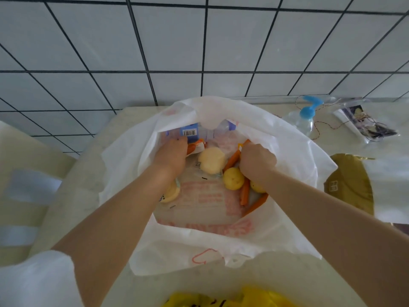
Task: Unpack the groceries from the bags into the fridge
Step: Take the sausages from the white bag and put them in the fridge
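Unpacking is at an early stage. The white bag, centre frame on the surface, holds potatoes, carrots, a blue carton and pale round packs. Left hand is curled round an orange-wrapped item. Right hand is curled among the carrots; what it holds cannot be determined. No fridge in view. A yellow bag, bottom edge, appears untouched.

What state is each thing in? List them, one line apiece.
White bag: mouth spread open, groceries inside.
Left hand: inside the bag, fingers curled on an orange packet.
Right hand: inside the bag, fingers curled on a carrot.
Potato: loose in the bag.
Blue-capped bottle: on the counter, capped.
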A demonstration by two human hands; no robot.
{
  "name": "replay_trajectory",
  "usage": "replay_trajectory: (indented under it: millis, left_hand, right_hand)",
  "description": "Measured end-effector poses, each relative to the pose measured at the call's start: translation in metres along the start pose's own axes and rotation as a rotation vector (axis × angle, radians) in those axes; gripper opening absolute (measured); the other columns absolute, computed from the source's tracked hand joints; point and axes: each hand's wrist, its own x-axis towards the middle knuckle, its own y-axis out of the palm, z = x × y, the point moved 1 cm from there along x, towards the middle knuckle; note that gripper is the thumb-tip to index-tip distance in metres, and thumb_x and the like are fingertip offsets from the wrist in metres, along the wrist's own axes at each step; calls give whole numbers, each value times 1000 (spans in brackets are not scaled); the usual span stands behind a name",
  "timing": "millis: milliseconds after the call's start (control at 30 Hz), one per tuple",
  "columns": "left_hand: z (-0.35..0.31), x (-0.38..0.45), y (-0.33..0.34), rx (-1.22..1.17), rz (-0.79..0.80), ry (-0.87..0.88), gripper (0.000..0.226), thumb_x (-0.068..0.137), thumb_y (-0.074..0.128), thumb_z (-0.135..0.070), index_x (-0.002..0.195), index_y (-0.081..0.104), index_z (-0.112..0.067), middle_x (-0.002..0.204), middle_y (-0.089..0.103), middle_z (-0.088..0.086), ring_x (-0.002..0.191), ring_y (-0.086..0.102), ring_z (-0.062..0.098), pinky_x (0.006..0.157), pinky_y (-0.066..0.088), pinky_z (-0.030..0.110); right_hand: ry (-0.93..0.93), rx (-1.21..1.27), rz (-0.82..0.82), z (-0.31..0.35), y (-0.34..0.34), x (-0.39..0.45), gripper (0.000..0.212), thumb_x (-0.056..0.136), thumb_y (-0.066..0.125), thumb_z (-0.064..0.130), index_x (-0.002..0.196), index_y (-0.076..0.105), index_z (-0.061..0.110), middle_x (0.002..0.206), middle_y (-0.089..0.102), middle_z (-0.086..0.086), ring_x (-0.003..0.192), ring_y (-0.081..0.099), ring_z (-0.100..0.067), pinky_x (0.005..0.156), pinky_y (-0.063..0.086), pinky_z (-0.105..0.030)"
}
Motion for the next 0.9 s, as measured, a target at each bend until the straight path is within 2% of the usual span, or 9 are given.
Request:
replay_trajectory:
  millis: [133,300,400,500,600,700,767,833,900]
  left_hand:
    - [-14,-8,-10,-34,-82,70,33,96,47,-7,128,43,-8,125,54,16,108,55,34,80,47,40]
    - [-49,-18,-29,-89,-205,203,28,94,51,-7,122,44,-7,115,54,16,98,59,36,67,44,41]
    - [-66,-23,-32,-162,-200,272,41,87,60,-7,125,46,-4,117,51,16,105,55,33,76,44,36]
    - [-78,-24,-33,-232,-195,257,34,87,63,-19,116,59,-1,109,50,15,99,56,33,81,45,35]
    - [-87,-22,-24,-222,-177,241,45,90,60,-38,117,62,-2,109,55,17,97,58,36,82,47,41]
    - [-96,-16,-5,-136,-181,209,39,91,60,-39,116,63,-9,105,66,16,98,64,36,76,51,40]
    - [-104,-16,5,-68,-165,177,26,92,59,-29,110,63,-10,100,69,14,96,66,34,72,50,38]
    - [-112,-16,14,-25,-127,159,21,93,56,-20,109,62,-7,102,68,15,97,66,34,71,47,37]
    - [-118,-15,18,-3,-121,140,21,96,50,-17,111,60,-5,105,67,15,98,65,34,68,42,35]
  right_hand:
    - [17,142,-57,-4,5,-4,27,94,43,12,121,43,7,111,59,-11,100,60,-31,68,40,-33]
    - [-42,240,-35,-7,-1,-13,21,89,58,18,108,53,11,103,57,-7,82,51,-24,66,39,-33]
    - [-159,284,-90,-12,-12,-26,23,83,64,19,102,53,13,94,44,-2,82,50,-23,65,39,-32]
    - [-221,354,-114,-35,-13,-46,19,79,65,19,92,52,15,93,43,0,78,51,-22,63,45,-33]
    - [-322,284,-56,-59,-4,-70,27,78,66,19,103,55,20,103,47,3,85,57,-23,67,52,-38]
    - [-431,65,25,-71,7,-89,36,83,62,30,117,52,25,110,57,5,99,59,-22,72,47,-32]
    - [-564,-55,-40,-69,17,-98,29,81,63,26,110,55,23,101,64,5,95,64,-24,75,50,-34]
    - [-702,-101,-167,-63,28,-104,17,74,61,11,89,62,17,80,66,2,78,67,-25,63,53,-38]
    - [-823,-212,-301,-57,33,-110,21,69,47,4,76,63,15,65,63,1,68,64,-24,53,50,-33]
